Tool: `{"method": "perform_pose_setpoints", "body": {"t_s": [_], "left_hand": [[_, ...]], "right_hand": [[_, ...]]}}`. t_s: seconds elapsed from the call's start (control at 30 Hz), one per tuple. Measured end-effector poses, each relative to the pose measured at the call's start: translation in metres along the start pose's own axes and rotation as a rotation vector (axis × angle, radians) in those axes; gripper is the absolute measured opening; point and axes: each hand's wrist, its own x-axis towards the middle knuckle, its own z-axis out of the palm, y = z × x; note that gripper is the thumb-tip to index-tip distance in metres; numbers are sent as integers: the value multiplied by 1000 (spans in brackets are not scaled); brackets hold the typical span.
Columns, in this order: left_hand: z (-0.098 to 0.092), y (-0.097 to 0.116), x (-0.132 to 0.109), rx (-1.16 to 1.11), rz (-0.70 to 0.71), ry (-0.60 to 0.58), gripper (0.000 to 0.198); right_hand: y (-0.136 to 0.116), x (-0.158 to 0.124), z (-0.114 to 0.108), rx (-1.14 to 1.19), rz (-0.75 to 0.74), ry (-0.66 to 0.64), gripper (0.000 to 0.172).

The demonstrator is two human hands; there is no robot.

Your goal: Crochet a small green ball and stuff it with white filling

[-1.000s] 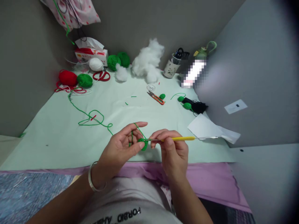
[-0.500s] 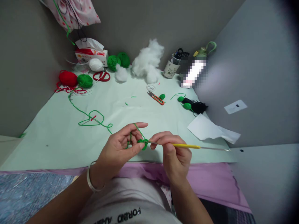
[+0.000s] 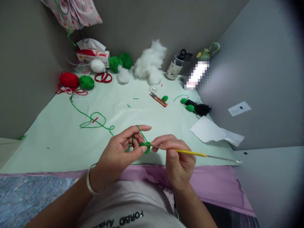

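Note:
My left hand (image 3: 121, 152) pinches a small green crochet piece (image 3: 145, 147) between thumb and fingers, with green yarn (image 3: 95, 122) looped over its raised forefinger and trailing left across the pale green table (image 3: 59, 139). My right hand (image 3: 177, 158) grips a yellow-handled crochet hook (image 3: 190, 153); its tip is in the green piece and its metal end points right and slightly down. Both hands hover over the table's near edge.
Red and green yarn balls (image 3: 78, 80), a white ball, red scissors (image 3: 103, 77), a tissue box (image 3: 92, 54) and white stuffing (image 3: 150, 63) lie at the back. Orange snips (image 3: 158, 99), small green pieces (image 3: 187, 105), black yarn and white paper (image 3: 213, 131) sit to the right. Grey walls enclose the table.
My right hand has tilted the hook so its far end swung down and to the right. The left hand has kept its hold on the green piece almost unmoved.

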Motion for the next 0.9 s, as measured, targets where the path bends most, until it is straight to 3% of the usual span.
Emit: {"method": "perform_pose_setpoints", "body": {"t_s": [0.23,0.43,0.53,0.7,0.8,0.9], "left_hand": [[2,2,-1,61,29,65,38],[9,5,-3,290,219,155,34],[10,4,-1,300,242,180,35],[14,0,-1,119,127,185,44],[13,-3,-1,-200,-54,45,54],[9,-3,1,-511,-222,-104,51]], "right_hand": [[-1,-1,-5,-146,-116,-113,22],[-12,0,-9,-373,-194,-251,20],[-13,0,-4,-530,-246,-224,25],[2,-9,9,-606,-250,-30,31],[7,-13,9,-531,-206,-58,28],[5,-11,5,-448,-244,-79,23]]}}
